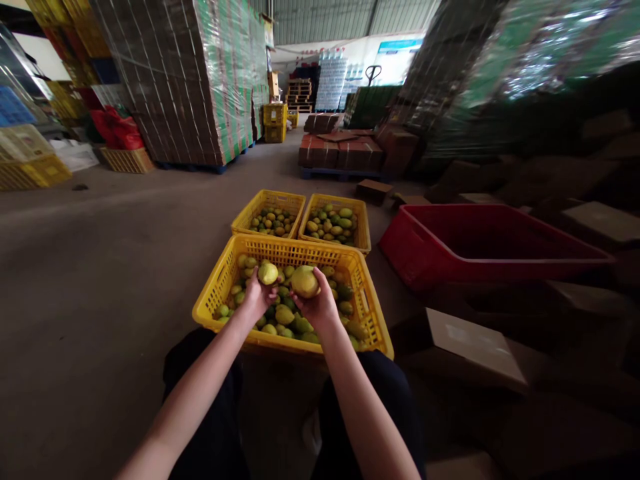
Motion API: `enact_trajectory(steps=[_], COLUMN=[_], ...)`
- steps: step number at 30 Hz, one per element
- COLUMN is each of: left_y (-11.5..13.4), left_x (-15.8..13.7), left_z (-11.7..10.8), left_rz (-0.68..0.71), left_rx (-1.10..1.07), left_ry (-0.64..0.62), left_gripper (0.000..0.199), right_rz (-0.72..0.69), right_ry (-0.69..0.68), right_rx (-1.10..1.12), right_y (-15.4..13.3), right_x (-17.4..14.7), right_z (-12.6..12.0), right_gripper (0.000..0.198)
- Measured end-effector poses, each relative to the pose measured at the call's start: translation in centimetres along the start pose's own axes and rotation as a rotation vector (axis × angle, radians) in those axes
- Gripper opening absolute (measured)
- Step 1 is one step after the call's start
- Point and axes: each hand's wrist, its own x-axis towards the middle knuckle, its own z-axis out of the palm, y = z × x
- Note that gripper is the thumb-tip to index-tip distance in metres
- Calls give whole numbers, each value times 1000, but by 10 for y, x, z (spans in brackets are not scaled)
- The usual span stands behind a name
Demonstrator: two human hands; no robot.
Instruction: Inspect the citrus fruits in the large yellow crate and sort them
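Note:
My left hand grips a small yellow fruit, its fingers curled around the sides. A larger, rounder yellow-green fruit rests in my right hand, held between thumb and fingers. Both hands are above a yellow plastic crate with slotted walls, directly in front of my knees. Several loose fruits, green to yellow, cover the bottom of this crate. The fruits look like mangoes or lemons; I cannot tell which. The two held fruits are apart from each other.
Behind it, a left yellow crate and a right yellow crate also hold fruit. To the right are a red tub and cardboard boxes. Wrapped pallet stacks and flat cardboard bundles stand farther back.

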Motion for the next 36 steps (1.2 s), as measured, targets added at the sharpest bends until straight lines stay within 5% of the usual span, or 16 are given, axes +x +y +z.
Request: enact_trajectory(steps=[9, 12, 16, 20, 23, 27, 36], left_y=[-3, -5, 1, 10, 13, 13, 14], left_x=[6, -1, -13, -21, -24, -25, -13], left_z=[1, 6, 10, 10, 10, 6, -10], left_rz=[4, 240, 524, 542, 519, 492, 251], left_rx=[52, 158, 328, 412, 450, 452, 224], left_ry=[54, 52, -87, -175, -245, -238, -244], left_gripper=[38, 22, 45, 45, 48, 46, 39], right_rz=[-179, -367, -699, -1052, -1164, -1126, -683], right_ry=[13, 3, 44, 13, 12, -64, -248], right_rx=[-71, -163, -392, -716, -881, -918, -524], right_y=[1, 4, 2, -6, -13, -20, -25], right_x=[6, 11, 5, -9, -15, -21, -34], right_z=[-6, -11, -14, -15, -16, -19, -21], right_gripper=[26, 47, 60, 63, 64, 62, 57])
